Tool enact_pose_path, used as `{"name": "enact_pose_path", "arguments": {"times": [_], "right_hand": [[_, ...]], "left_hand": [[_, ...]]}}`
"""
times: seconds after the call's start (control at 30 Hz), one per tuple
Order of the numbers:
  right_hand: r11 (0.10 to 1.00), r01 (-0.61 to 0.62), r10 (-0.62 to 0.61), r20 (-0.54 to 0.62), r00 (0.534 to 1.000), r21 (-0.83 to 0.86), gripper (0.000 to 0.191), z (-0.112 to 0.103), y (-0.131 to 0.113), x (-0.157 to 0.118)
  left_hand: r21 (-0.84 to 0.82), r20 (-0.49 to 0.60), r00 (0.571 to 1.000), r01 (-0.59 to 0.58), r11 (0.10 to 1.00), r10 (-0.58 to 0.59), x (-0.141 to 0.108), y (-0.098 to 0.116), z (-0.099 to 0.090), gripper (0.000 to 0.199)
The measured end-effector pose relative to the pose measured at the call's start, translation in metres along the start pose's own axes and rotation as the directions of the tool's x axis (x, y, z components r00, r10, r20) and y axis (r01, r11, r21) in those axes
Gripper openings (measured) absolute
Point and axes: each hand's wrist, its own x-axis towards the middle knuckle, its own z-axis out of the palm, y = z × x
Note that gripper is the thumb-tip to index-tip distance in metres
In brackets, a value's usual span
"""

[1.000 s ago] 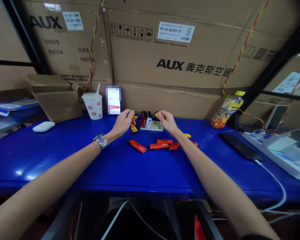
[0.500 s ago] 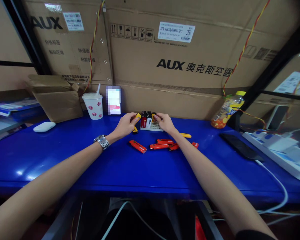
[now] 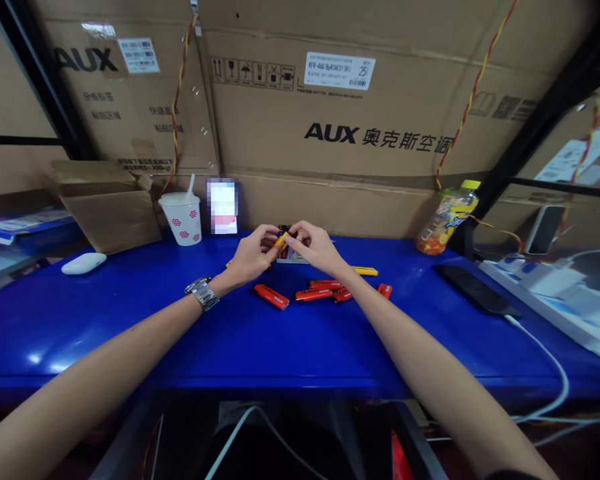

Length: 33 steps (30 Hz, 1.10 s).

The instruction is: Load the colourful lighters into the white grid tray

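Note:
My left hand (image 3: 253, 255) and my right hand (image 3: 315, 248) meet above the table, fingertips pinching a small yellow cutter (image 3: 283, 243) between them. Just behind them, a white tray (image 3: 291, 259) is mostly hidden by my hands. Several orange-red box cutters lie below my hands, among them one (image 3: 271, 297) on its own and others (image 3: 313, 294) close together. A yellow cutter (image 3: 365, 271) lies beside my right forearm. Another yellow piece (image 3: 229, 264) pokes out by my left wrist. A metal watch (image 3: 202, 294) is on my left wrist.
The blue table (image 3: 80, 333) holds a spotted paper cup (image 3: 180, 219), a white earbud case (image 3: 83, 263), a cardboard box (image 3: 107, 213), a juice bottle (image 3: 447, 220), a black phone (image 3: 475, 290) and a white power strip (image 3: 545, 300). Large cardboard cartons stand behind.
My hands have come together at the middle, their separate yellow pieces now meeting between my fingers, and they cover the tray. The view has tilted slightly.

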Motion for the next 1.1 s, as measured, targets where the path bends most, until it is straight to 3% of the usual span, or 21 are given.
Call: {"name": "enact_pose_path", "arguments": {"times": [0.13, 0.23, 0.33, 0.43, 0.5, 0.6, 0.73, 0.87, 1.0, 1.1], "right_hand": [[0.997, -0.048, 0.047, 0.006, 0.999, 0.060, 0.026, -0.006, 0.008, 0.004], [0.995, -0.074, 0.079, -0.065, 0.995, 0.071, 0.025, -0.020, 0.021, 0.007], [0.988, -0.128, 0.143, -0.178, 0.974, 0.092, 0.026, -0.036, 0.034, 0.006], [0.974, -0.195, 0.213, -0.181, 0.960, 0.112, 0.025, -0.042, 0.045, 0.002], [0.973, -0.214, 0.227, -0.175, 0.958, 0.087, 0.020, -0.040, 0.051, 0.000], [0.973, -0.228, 0.231, -0.159, 0.960, 0.040, 0.012, -0.030, 0.054, 0.001], [0.979, -0.201, 0.198, -0.077, 0.977, -0.035, 0.006, -0.019, 0.053, 0.004], [0.983, -0.115, 0.114, -0.019, 0.993, -0.140, 0.021, -0.017, 0.048, 0.003], [0.966, -0.040, 0.048, 0.028, 0.998, -0.255, 0.030, -0.028, 0.039, 0.002], [0.908, -0.034, 0.104, 0.148, 0.984, -0.417, 0.035, -0.050, 0.029, 0.000]], "left_hand": [[0.050, 0.006, 0.999, -0.045, 0.998, 0.045, -0.001, 0.004, 0.000, 0.024], [0.224, 0.017, 0.995, -0.101, 0.969, 0.100, 0.002, 0.002, -0.006, 0.017], [0.519, 0.121, 0.978, -0.207, 0.829, 0.169, 0.006, -0.008, -0.018, 0.024], [0.683, 0.308, 0.942, -0.316, 0.659, 0.132, 0.006, -0.023, -0.031, 0.037], [0.704, 0.434, 0.897, -0.393, 0.592, 0.079, 0.005, -0.031, -0.035, 0.047], [0.687, 0.537, 0.843, -0.451, 0.570, 0.021, 0.002, -0.037, -0.036, 0.051], [0.664, 0.549, 0.836, -0.449, 0.598, 0.019, 0.003, -0.033, -0.034, 0.041], [0.608, 0.575, 0.817, -0.469, 0.641, 0.051, 0.005, -0.028, -0.034, 0.039], [0.565, 0.606, 0.791, -0.504, 0.654, 0.086, 0.005, -0.022, -0.033, 0.036], [0.585, 0.614, 0.784, -0.527, 0.616, 0.087, 0.004, -0.015, -0.033, 0.031]]}}
